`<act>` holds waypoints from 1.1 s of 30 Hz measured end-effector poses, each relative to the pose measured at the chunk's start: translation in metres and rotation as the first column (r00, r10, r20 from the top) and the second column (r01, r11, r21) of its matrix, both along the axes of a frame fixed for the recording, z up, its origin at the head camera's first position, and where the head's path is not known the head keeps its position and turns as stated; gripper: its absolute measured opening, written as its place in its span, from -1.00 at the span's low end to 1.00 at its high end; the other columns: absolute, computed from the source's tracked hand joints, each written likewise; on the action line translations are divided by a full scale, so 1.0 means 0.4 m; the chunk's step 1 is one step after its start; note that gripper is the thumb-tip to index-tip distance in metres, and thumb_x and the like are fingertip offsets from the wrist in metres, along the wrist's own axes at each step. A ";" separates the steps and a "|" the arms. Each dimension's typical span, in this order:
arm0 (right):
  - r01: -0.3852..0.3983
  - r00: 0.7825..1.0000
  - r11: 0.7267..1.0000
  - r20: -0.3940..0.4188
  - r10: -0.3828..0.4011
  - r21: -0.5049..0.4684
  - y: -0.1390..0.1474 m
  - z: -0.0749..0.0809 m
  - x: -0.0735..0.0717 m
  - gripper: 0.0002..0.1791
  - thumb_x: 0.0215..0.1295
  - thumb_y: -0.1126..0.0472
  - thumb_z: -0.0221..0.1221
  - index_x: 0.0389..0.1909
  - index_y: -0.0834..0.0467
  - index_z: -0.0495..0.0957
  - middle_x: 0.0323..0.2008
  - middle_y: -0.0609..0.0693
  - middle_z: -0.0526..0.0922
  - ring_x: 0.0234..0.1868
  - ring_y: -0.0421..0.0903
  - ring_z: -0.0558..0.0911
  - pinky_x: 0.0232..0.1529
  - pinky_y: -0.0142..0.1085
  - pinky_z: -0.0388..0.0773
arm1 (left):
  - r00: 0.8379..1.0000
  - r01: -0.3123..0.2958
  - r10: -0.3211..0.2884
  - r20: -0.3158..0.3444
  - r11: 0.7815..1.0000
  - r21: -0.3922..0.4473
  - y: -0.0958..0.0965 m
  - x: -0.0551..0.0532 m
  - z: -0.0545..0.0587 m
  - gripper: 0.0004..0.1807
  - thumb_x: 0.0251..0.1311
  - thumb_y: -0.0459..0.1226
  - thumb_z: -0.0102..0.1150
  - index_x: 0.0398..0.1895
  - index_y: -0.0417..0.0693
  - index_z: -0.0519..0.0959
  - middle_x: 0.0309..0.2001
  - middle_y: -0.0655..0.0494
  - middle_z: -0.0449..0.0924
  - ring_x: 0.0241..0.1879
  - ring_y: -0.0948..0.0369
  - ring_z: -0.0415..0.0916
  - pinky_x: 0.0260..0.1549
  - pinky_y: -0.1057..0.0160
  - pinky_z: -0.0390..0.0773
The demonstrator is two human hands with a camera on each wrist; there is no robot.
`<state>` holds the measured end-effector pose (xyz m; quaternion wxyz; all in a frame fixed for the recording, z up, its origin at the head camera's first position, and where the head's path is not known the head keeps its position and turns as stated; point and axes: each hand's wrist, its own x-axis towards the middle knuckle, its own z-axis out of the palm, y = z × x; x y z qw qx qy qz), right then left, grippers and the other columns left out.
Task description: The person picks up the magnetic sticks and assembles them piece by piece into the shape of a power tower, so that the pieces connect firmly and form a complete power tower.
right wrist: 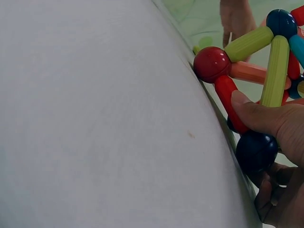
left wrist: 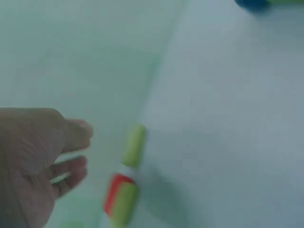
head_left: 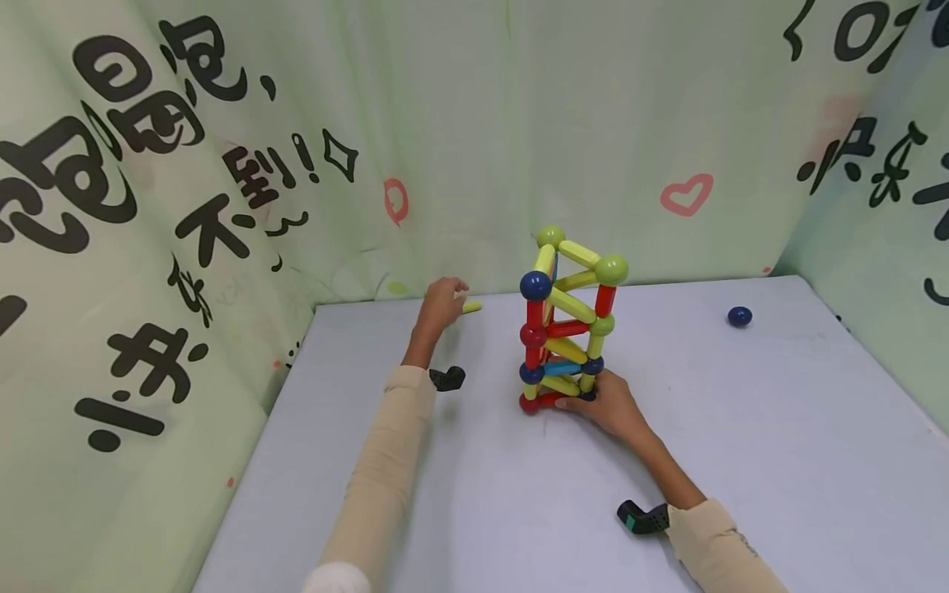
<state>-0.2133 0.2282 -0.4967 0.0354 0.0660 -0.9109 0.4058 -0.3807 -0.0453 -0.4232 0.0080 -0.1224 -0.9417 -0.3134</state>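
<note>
A toy tower of coloured sticks and balls (head_left: 567, 329) stands upright on the table. My right hand (head_left: 611, 403) grips its base, the thumb (right wrist: 256, 114) lying on a red stick (right wrist: 227, 95) beside a dark blue ball (right wrist: 257, 151). The other fingers are partly hidden behind that ball. Over the far left edge of the table is my left hand (head_left: 442, 303), its fingers loosely bent and holding nothing. Close to it lies a yellow-green stick (head_left: 471, 306). In the blurred left wrist view, a red stick (left wrist: 113, 191) and yellow-green sticks (left wrist: 135, 146) lie apart from the fingers.
A loose dark blue ball (head_left: 739, 316) sits on the white table (head_left: 771, 428) at the far right. Printed curtains (head_left: 474, 132) hang behind the table and along both sides. Black wrist devices (head_left: 643, 517) are on both forearms.
</note>
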 end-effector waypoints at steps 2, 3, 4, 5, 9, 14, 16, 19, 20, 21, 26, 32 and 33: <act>0.002 1.000 1.000 0.001 -0.002 0.002 0.000 -0.003 0.000 -0.41 0.05 0.08 0.46 0.04 0.24 0.47 -0.21 0.14 0.67 -0.16 0.02 0.57 -0.17 -0.21 0.50 | 1.000 0.016 -0.016 0.000 0.994 -0.105 -0.012 -0.008 -0.050 -0.63 0.39 -0.37 0.02 0.24 -0.18 0.48 0.26 -0.08 0.48 0.29 0.02 0.38 0.23 0.08 0.43; 0.004 1.000 1.000 0.003 -0.004 -0.001 -0.001 -0.004 0.000 -0.41 0.05 0.08 0.46 0.04 0.24 0.47 -0.20 0.13 0.67 -0.15 0.03 0.58 -0.16 -0.20 0.50 | 0.999 0.029 -0.031 -0.010 0.988 -0.154 -0.015 -0.011 -0.070 -0.60 0.38 -0.37 0.03 0.27 -0.17 0.45 0.28 -0.07 0.46 0.35 0.02 0.33 0.27 0.09 0.39; 0.006 1.000 1.000 0.003 -0.006 -0.004 -0.001 -0.005 0.001 -0.41 0.05 0.08 0.46 0.04 0.23 0.47 -0.20 0.13 0.67 -0.16 0.03 0.58 -0.16 -0.19 0.50 | 0.999 0.039 -0.045 -0.024 0.979 -0.198 -0.015 -0.012 -0.087 -0.58 0.37 -0.37 0.05 0.29 -0.17 0.43 0.30 -0.07 0.45 0.37 0.01 0.30 0.29 0.09 0.38; 0.007 1.000 1.000 0.003 -0.007 -0.008 -0.001 -0.005 0.002 -0.41 0.05 0.07 0.46 0.05 0.23 0.47 -0.19 0.14 0.67 -0.15 0.03 0.58 -0.15 -0.19 0.50 | 0.997 0.046 -0.060 -0.051 0.968 -0.248 -0.013 -0.012 -0.100 -0.57 0.36 -0.36 0.07 0.29 -0.18 0.43 0.29 -0.07 0.47 0.37 0.01 0.31 0.29 0.08 0.40; 0.002 1.000 1.000 0.019 -0.001 -0.022 -0.003 -0.007 0.004 -0.40 0.06 0.06 0.45 0.05 0.23 0.47 -0.18 0.13 0.67 -0.15 0.02 0.57 -0.15 -0.19 0.51 | 0.971 -0.001 -0.102 -0.214 0.902 -0.432 0.002 -0.007 -0.136 -0.64 0.28 -0.29 0.22 0.12 -0.20 0.56 0.11 -0.06 0.63 0.25 0.00 0.46 0.14 0.10 0.54; 0.008 1.000 1.000 0.019 -0.007 -0.023 -0.005 -0.007 0.007 -0.39 0.06 0.05 0.45 0.06 0.22 0.46 -0.15 0.13 0.67 -0.11 0.02 0.58 -0.10 -0.16 0.52 | 0.940 -0.109 -0.094 -0.327 0.826 -0.552 0.029 0.005 -0.150 -0.68 0.21 -0.19 0.32 -0.03 -0.16 0.63 -0.09 -0.03 0.71 -0.06 0.06 0.62 -0.14 0.13 0.64; 0.014 1.000 1.000 0.010 -0.014 -0.027 -0.007 -0.005 0.009 -0.39 0.06 0.06 0.45 0.06 0.23 0.45 -0.14 0.14 0.67 -0.10 0.03 0.59 -0.09 -0.14 0.53 | 0.944 -0.121 -0.086 -0.318 0.808 -0.577 0.040 0.009 -0.152 -0.67 0.21 -0.18 0.31 -0.02 -0.15 0.63 -0.09 -0.02 0.69 -0.09 0.07 0.61 -0.14 0.16 0.65; 0.027 1.000 0.999 0.003 -0.027 -0.036 -0.014 -0.003 0.012 -0.39 0.05 0.06 0.46 0.05 0.25 0.46 -0.14 0.16 0.67 -0.09 0.05 0.60 -0.07 -0.10 0.54 | 0.964 -0.110 -0.034 -0.262 0.850 -0.515 0.054 0.018 -0.151 -0.66 0.26 -0.19 0.26 0.04 -0.17 0.62 -0.03 -0.04 0.64 -0.04 0.08 0.57 -0.08 0.19 0.64; 0.029 1.000 0.999 0.003 -0.029 -0.037 -0.018 -0.002 0.014 -0.38 0.05 0.05 0.46 0.05 0.25 0.46 -0.13 0.17 0.67 -0.08 0.06 0.60 -0.06 -0.07 0.55 | 0.974 -0.103 0.001 -0.226 0.892 -0.441 0.058 0.023 -0.146 -0.66 0.28 -0.21 0.24 0.06 -0.17 0.62 -0.03 -0.04 0.62 -0.03 0.09 0.55 -0.05 0.20 0.63; 0.034 0.999 0.999 0.006 -0.033 -0.039 -0.022 -0.002 0.015 -0.38 0.05 0.04 0.46 0.05 0.26 0.45 -0.13 0.18 0.67 -0.08 0.06 0.61 -0.05 -0.05 0.55 | 0.981 -0.098 0.035 -0.191 0.939 -0.329 0.064 0.028 -0.139 -0.67 0.29 -0.23 0.22 0.07 -0.19 0.61 -0.03 -0.06 0.60 -0.02 0.08 0.53 -0.02 0.19 0.61; 0.063 0.998 0.998 0.015 -0.062 -0.021 -0.042 -0.005 0.021 -0.32 0.05 -0.03 0.44 0.08 0.27 0.43 -0.06 0.19 0.66 -0.03 0.09 0.61 0.02 0.03 0.56 | 0.994 -0.080 0.106 -0.033 0.890 0.449 0.099 0.069 -0.058 -0.65 0.36 -0.25 0.14 0.14 -0.22 0.52 -0.02 -0.10 0.56 0.00 0.06 0.52 0.03 0.17 0.60; 0.067 0.997 0.998 0.026 -0.066 -0.011 -0.048 -0.001 0.023 -0.32 0.08 -0.04 0.43 0.09 0.27 0.42 -0.05 0.20 0.65 -0.02 0.10 0.61 0.02 0.05 0.56 | 0.993 0.119 -0.031 -0.116 0.349 0.929 0.116 0.184 0.117 -0.62 0.39 -0.24 0.09 0.18 -0.23 0.42 0.02 -0.13 0.59 -0.02 0.18 0.61 0.08 0.18 0.59; 0.066 0.997 0.998 0.030 -0.066 -0.011 -0.047 0.001 0.024 -0.32 0.09 -0.04 0.42 0.09 0.27 0.42 -0.05 0.20 0.65 -0.03 0.10 0.61 0.02 0.05 0.56 | 0.985 0.171 -0.053 -0.163 0.272 0.947 0.118 0.202 0.141 -0.62 0.39 -0.24 0.09 0.18 -0.23 0.40 0.01 -0.09 0.60 -0.03 0.21 0.62 0.08 0.20 0.58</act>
